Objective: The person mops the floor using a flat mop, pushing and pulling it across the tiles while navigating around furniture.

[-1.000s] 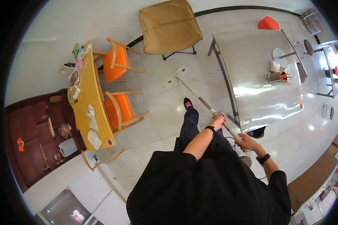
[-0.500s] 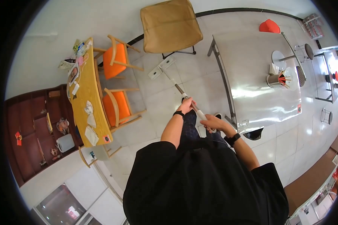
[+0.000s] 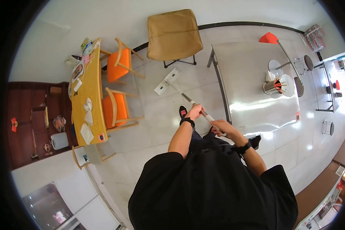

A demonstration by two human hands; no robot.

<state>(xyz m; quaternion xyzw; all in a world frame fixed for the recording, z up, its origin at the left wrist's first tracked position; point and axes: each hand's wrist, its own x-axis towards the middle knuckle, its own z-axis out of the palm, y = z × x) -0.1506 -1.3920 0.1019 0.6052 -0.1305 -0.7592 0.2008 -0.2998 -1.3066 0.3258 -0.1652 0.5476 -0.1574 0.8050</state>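
A flat mop with a white rectangular head (image 3: 167, 81) rests on the tiled floor, close in front of the folding chair with a tan cover (image 3: 174, 35). Its pole (image 3: 186, 97) slants back toward my body. My left hand (image 3: 195, 111) is wrapped round the middle of the pole. Nearer to me, my right hand (image 3: 222, 127) grips the pole's white upper end. Both wrists wear black bands. A black shoe with pink laces (image 3: 183, 111) shows just beside the pole.
A wooden desk (image 3: 86, 115) with papers and two orange chairs (image 3: 117, 65) stand at the left. On the right, a metal table (image 3: 253, 76) holds a container of chopsticks (image 3: 272, 87). A stool (image 3: 327, 127) stands farther right.
The mop head has shifted slightly right and down in view, with both hands still on the pole. The shoe has come more fully into sight, and the surroundings have turned slightly.
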